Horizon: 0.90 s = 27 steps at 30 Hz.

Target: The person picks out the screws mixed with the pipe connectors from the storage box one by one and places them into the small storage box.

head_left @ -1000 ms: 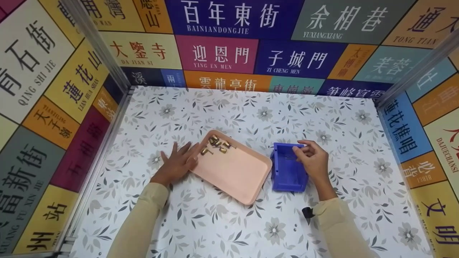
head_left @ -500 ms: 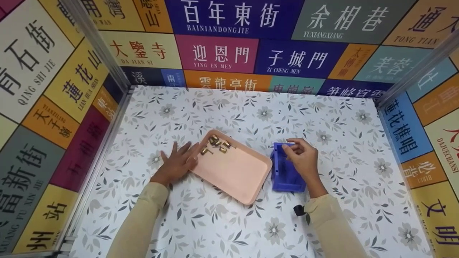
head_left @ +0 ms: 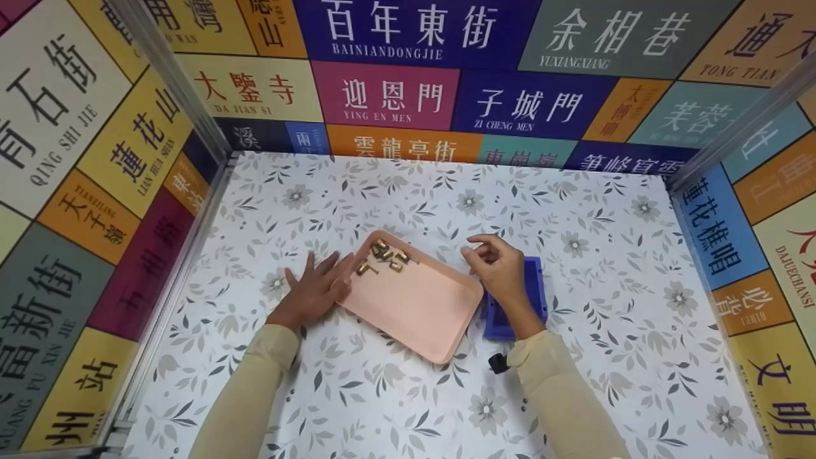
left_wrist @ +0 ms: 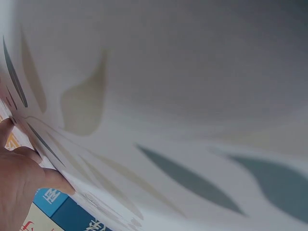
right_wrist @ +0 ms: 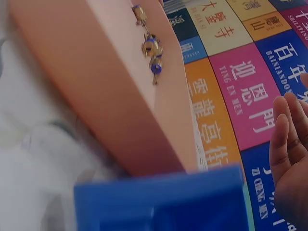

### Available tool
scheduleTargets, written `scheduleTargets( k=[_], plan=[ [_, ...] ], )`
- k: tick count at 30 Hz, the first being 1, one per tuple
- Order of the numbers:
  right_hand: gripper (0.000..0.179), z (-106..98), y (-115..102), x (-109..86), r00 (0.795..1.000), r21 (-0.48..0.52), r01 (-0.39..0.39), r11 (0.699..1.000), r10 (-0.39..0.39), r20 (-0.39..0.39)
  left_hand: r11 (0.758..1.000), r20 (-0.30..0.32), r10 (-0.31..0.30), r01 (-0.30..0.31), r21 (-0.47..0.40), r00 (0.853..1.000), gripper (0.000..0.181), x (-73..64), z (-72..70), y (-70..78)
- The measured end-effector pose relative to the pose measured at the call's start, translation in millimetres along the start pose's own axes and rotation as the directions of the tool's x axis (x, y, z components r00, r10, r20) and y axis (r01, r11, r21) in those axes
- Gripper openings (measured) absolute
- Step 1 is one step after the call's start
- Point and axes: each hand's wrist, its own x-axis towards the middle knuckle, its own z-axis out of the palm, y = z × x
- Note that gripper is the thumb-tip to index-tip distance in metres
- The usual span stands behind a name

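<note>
My left hand (head_left: 312,290) lies with fingers spread at the left end of a pale pink tray (head_left: 414,319), its thumb side on the rim. In the left wrist view, this hand (left_wrist: 24,178) appears at the lower left. Several small brass-coloured cylindrical pieces (head_left: 383,253) with thin stems lie in the tray's far left corner. Over the gap between the tray and a blue bin (head_left: 534,287) is my right hand (head_left: 500,268), thumb and forefinger bent close together. I cannot tell whether something tiny is between them. This hand and wrist cover much of the bin.
The floral-patterned tabletop (head_left: 408,197) surrounds the tray and bin. Upright panels with printed street names (head_left: 392,95) close off the back and both sides. A small black object (head_left: 498,363) sits at the right sleeve's cuff.
My right hand has moved left from above the blue bin to beside the tray's right corner. The left hand, tray and brass pieces have stayed in place.
</note>
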Motion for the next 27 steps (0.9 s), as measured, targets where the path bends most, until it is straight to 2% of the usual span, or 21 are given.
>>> scheduleTargets(
  k=[13,16,22,27],
  plan=[
    [0.016,42,-16,22.7,0.998,-0.006,0.026,1.000,-0.025,0.066,0.999,0.023,-0.042,0.043,0.000,0.999,0.062,2.2,0.0,2.8],
    [0.018,53,-6,26.5,0.995,-0.015,0.019,1.000,-0.018,0.095,0.999,0.019,-0.044,0.044,0.012,0.999,0.062,1.6,-0.4,3.3],
    [0.019,73,28,31.7,0.987,-0.063,0.027,0.998,-0.017,0.161,0.999,0.013,-0.035,0.035,0.006,0.999,0.062,-0.3,-1.2,4.0],
    [0.019,82,40,32.1,0.973,-0.072,0.040,0.997,-0.023,0.229,0.999,0.011,-0.036,0.036,-0.003,0.999,0.061,-0.3,0.1,2.9]
  ],
)
